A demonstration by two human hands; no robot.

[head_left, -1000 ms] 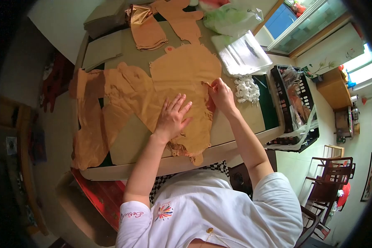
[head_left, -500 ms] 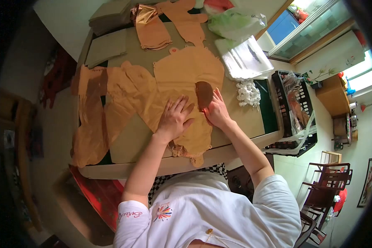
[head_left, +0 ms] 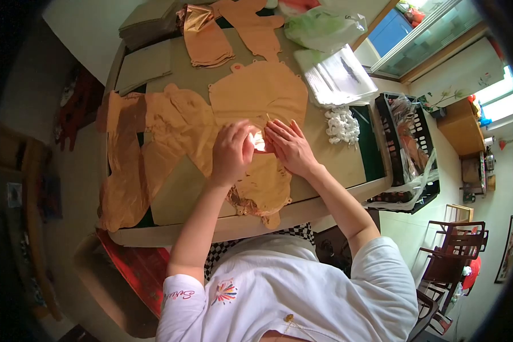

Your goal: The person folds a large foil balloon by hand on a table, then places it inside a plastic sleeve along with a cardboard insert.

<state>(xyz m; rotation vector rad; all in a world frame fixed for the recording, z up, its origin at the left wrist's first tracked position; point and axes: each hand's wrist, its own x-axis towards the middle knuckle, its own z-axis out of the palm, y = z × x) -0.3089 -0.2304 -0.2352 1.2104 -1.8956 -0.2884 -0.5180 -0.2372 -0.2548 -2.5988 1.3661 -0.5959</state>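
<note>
A flat rose-gold foil balloon (head_left: 256,94) lies on the table in front of me, its near part folded over. A bright, shiny fold of foil (head_left: 260,141) shows between my hands. My right hand (head_left: 292,149) lies over the right side of this fold, fingers stretched out and pressing on the foil. Just left of the fold, my left hand (head_left: 232,149) is slightly raised with bent fingers, thumb apart and blurred tips; nothing shows in its grasp. Further left, more crumpled foil balloons (head_left: 171,119) spread to the table edge.
A folded foil stack (head_left: 208,45) and grey-brown card sheets (head_left: 145,65) lie at the back left. Clear plastic bags (head_left: 336,77) and a bundle of white string (head_left: 342,125) are on the right. A black crate (head_left: 407,148) stands beyond the table's right edge.
My left hand has lifted off the foil and bent its fingers. My right hand has shifted left and flattened over the fold. The brown flap that stood there is now a shiny fold.
</note>
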